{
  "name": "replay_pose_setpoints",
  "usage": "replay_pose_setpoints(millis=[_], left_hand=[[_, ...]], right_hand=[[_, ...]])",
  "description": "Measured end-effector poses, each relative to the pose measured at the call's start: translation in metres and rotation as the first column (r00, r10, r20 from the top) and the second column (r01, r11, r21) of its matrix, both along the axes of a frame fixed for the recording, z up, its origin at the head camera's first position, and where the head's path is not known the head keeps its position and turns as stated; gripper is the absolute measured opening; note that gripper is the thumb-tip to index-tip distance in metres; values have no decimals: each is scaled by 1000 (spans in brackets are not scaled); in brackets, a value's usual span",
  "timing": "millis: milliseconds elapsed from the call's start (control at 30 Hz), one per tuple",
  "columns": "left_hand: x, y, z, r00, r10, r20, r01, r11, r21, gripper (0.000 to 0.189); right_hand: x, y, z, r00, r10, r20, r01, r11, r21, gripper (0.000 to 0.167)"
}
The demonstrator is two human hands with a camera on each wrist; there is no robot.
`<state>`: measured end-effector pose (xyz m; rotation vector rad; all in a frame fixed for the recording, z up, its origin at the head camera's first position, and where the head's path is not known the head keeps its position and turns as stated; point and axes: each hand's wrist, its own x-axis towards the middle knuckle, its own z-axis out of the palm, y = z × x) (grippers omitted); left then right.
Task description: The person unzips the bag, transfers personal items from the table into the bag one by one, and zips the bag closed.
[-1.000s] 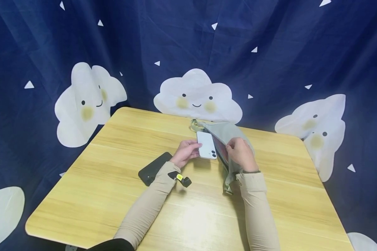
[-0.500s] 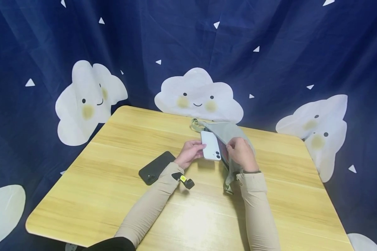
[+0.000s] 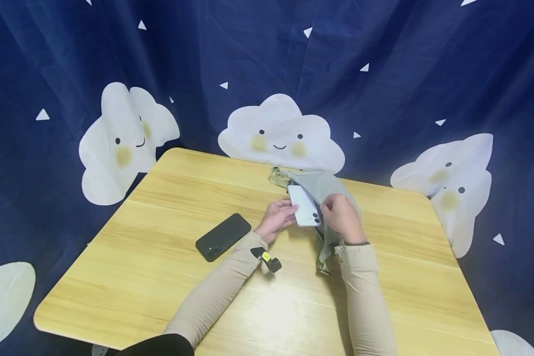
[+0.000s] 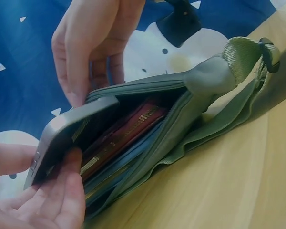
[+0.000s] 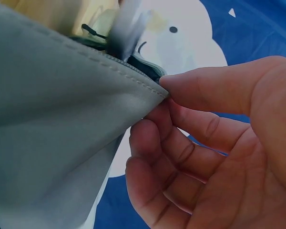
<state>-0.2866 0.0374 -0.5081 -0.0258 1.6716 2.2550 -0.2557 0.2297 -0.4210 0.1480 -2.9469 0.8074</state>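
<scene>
My left hand [image 3: 278, 217] holds a white smartphone [image 3: 305, 206] by its side edges, the camera lenses turned up. In the left wrist view the phone [image 4: 66, 125] lies over the unzipped mouth of a grey-green zip bag [image 4: 205, 78], one end at the opening. Inside the bag show a dark red zipped pouch [image 4: 133, 125] and a blue layer beside it. My right hand [image 3: 341, 217] pinches the bag's edge by the zipper between thumb and fingers, as the right wrist view shows of the hand [image 5: 214, 138] and the cloth [image 5: 71, 105].
A black smartphone [image 3: 223, 237] lies flat on the wooden table [image 3: 129, 277], left of my left forearm. The bag's strap and buckle [image 3: 322, 267] trail toward me. Behind the table's far edge hangs a blue curtain [image 3: 196, 59] with white clouds.
My left hand has brought the white smartphone to the right, up to the bag's opening. The right hand keeps its pinch on the bag's edge, and the black phone has stayed put.
</scene>
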Motion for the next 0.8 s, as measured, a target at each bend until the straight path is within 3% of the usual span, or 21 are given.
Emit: replay_pose_setpoints(millis=[467, 800], left_hand=[[4, 9, 4, 999, -52, 7, 52, 999, -12, 48], [4, 9, 9, 987, -162, 20, 162, 987, 16, 54]], right_hand=[[-1, -1, -3, 1000, 4, -12, -3, 1000, 9, 19], [-2, -2, -4, 1000, 3, -26, -3, 1000, 16, 18]])
